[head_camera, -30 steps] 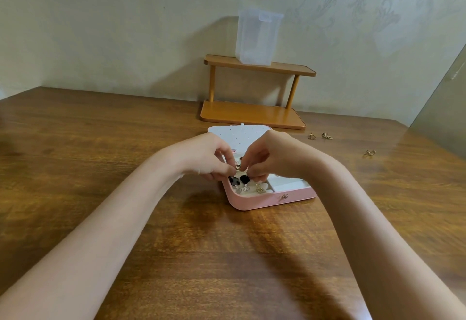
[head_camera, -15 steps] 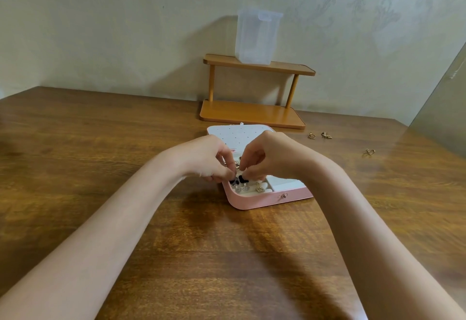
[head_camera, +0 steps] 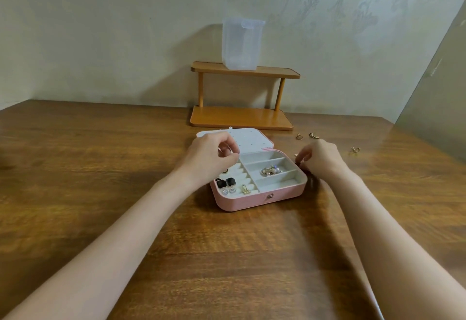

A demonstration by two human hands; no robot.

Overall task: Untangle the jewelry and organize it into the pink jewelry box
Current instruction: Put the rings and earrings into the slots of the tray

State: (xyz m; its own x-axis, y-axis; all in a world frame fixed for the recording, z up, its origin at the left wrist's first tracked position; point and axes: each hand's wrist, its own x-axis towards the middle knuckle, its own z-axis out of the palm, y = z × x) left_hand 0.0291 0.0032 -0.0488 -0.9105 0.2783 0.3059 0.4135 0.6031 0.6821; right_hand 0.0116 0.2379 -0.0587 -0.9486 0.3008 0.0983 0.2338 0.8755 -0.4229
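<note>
One pink jewelry box (head_camera: pixel 254 200) is sitting mid-frame, two black earrings (head_camera: pixel 226 182) lying inside; three gold pieces (head_camera: pixel 314 135) are resting right of centre; one shelf (head_camera: pixel 242 117) and one clear container (head_camera: pixel 241 43) are standing above centre

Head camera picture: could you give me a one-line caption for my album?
Two hands, left hand and right hand, hover over an open pink jewelry box on a wooden table.

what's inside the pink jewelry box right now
The pink jewelry box holds black square earrings and a gold piece in its ring rolls, plus tangled jewelry in a middle compartment. The left hand covers the far-left corner.
</note>
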